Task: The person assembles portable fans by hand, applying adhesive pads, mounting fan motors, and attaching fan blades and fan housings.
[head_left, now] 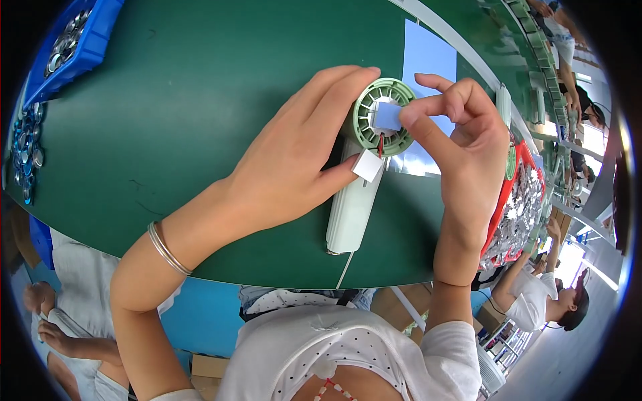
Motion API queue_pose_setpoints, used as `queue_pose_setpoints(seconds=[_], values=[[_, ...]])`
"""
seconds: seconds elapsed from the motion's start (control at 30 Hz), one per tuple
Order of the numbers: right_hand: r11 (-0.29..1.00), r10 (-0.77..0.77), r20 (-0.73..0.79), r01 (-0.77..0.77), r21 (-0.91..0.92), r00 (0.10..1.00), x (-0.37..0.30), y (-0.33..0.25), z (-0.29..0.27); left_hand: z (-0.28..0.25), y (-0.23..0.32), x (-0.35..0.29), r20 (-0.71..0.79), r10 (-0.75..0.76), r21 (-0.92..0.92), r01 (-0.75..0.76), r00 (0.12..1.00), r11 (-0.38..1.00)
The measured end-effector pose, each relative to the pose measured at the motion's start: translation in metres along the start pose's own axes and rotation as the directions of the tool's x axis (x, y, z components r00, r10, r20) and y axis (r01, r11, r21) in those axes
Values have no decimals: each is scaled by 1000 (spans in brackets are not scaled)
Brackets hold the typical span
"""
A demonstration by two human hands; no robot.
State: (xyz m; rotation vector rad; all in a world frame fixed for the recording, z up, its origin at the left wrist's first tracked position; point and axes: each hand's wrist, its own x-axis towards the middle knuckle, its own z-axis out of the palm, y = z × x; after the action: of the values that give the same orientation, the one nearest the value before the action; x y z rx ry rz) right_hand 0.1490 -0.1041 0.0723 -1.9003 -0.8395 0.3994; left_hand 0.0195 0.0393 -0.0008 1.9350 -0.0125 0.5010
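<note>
My left hand (pixel 284 140) is wrapped round a round, pale green handheld-fan housing (pixel 362 139), with slots inside its ring facing up. Below it a pale green-white handle (pixel 353 214) stretches toward the table's near edge. A short red wire (pixel 381 145) runs across the lower part of the ring. By my left thumb is a small white square piece (pixel 367 165); how it is fixed cannot be made out. Over the middle of the ring, my right hand (pixel 468 134) pinches a small blue square piece (pixel 386 116) between thumb and index finger, other fingers curled.
A pale blue sheet (pixel 431 50) lies behind my right hand. At right stands a red tray (pixel 493 230) of silvery parts. A blue bin (pixel 93 50) holds round metal parts at far left, with blue-and-silver discs (pixel 28 150) beside it. Other people sit nearby.
</note>
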Motion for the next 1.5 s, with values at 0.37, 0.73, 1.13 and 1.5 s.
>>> queue_pose_setpoints(seconds=[0.37,0.73,1.13,1.5], values=[[997,-45,51,42,68,998,-2,-10,-1,-1,1,1,8,4,18,-5,1000,1000],[997,-57,9,57,-56,998,-1,-4,4,-2,1,0,6,-6,13,5,1000,1000],[996,-61,10,61,-69,998,-1,0,1,-1,0,1,-5,3,14,-3,1000,1000],[969,-113,7,112,-220,994,-6,-3,4,0,1,0,-28,-5,2,5,1000,1000]])
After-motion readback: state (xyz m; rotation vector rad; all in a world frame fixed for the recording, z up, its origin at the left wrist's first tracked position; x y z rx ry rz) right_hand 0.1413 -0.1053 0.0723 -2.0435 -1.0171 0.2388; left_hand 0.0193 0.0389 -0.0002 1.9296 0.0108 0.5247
